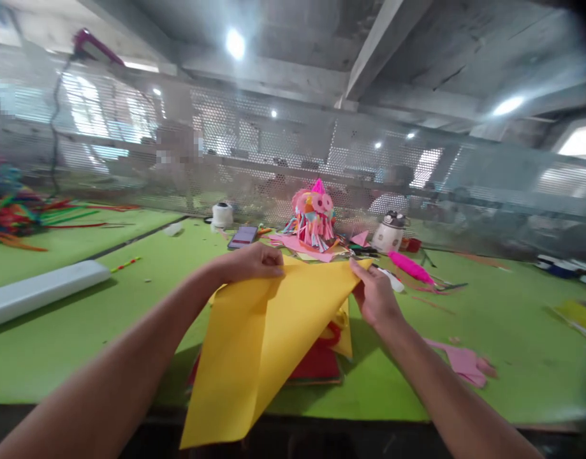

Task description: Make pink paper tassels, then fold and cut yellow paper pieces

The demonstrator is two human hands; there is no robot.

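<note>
Clearly both hands are closed on the sheet (pixel 259 338) — left hand (pixel 252 261) pinching its top edge, right hand (pixel 376 296) its far corner — and, held up over the red stack (pixel 319 368) at the near edge of the table (pixel 106 344), it could crease or tear if they pull apart unevenly.

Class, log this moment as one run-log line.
left hand: grips yellow sheet edge | right hand: grips its corner | sheet: raised over red stack | green table
</note>
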